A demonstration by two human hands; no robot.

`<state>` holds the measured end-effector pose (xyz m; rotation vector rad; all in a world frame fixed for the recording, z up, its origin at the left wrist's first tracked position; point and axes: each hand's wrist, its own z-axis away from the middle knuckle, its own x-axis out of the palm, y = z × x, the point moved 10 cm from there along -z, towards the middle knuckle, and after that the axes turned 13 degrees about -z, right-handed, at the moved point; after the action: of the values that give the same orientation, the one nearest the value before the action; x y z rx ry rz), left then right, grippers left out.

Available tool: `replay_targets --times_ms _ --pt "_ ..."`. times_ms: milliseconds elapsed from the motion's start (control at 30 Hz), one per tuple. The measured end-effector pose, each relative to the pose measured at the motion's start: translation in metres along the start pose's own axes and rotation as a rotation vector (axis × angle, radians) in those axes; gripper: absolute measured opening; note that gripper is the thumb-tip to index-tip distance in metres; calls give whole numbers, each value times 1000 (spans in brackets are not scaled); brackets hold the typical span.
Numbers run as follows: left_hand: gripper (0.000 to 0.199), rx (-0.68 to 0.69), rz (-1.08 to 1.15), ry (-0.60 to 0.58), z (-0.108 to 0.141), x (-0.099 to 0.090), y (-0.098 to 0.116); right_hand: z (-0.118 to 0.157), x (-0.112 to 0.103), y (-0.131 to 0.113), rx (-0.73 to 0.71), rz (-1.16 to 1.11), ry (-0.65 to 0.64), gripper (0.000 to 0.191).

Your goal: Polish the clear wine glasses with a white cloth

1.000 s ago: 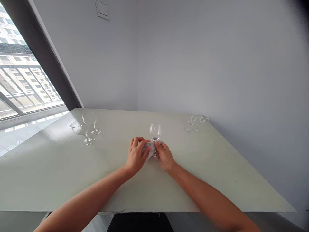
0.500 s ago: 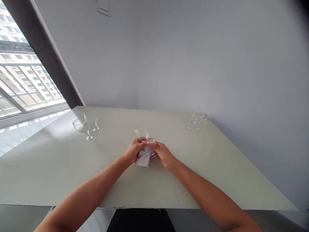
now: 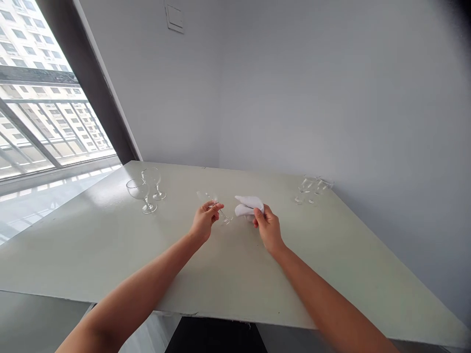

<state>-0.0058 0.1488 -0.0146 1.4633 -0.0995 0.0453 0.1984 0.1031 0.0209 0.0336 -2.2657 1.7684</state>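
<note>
I see a big plain grey wall [image 3: 312, 88] behind a wide, pale, flat worktop [image 3: 121, 255]. On the left is a bright glass window [image 3: 55, 117] with a dark frame. Two clear round glasses with stems [image 3: 138, 190] stand on the worktop's left part, the front one partly covering the other. Two more clear stemmed glasses [image 3: 306, 186] stand close together near the far right edge. Over the middle, my left hand [image 3: 208, 214] pinches one tilted clear stemmed glass [image 3: 222, 215]; my fingers hide some of it. I can't tell if its foot touches the worktop. My right hand [image 3: 269, 226] grips a folded white cloth [image 3: 250, 201] near that glass. A small square white switch [image 3: 175, 18] is high on the wall.
</note>
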Motion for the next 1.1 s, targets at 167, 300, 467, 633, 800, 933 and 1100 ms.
replay_targets --times_ms 167,300,467,633,800,933,1100 --pt "33 -106 128 -77 9 14 -7 48 77 -14 -171 264 -625 27" --pt "30 -198 175 -248 26 38 -9 56 82 -7 -246 461 -634 33" --pt "26 -124 239 -365 37 55 7 38 62 -15 -154 277 -447 19" --pt "20 -49 335 -368 38 56 19 32 62 20 344 -384 -362 20" --pt "18 67 327 -316 36 52 28 42 72 43 619 -774 -306 27" --pt "23 233 75 -241 39 47 36 57 83 60 812 -830 -325 21" --pt "13 485 -379 -88 47 38 56 65 82 77 906 -667 -356 26"
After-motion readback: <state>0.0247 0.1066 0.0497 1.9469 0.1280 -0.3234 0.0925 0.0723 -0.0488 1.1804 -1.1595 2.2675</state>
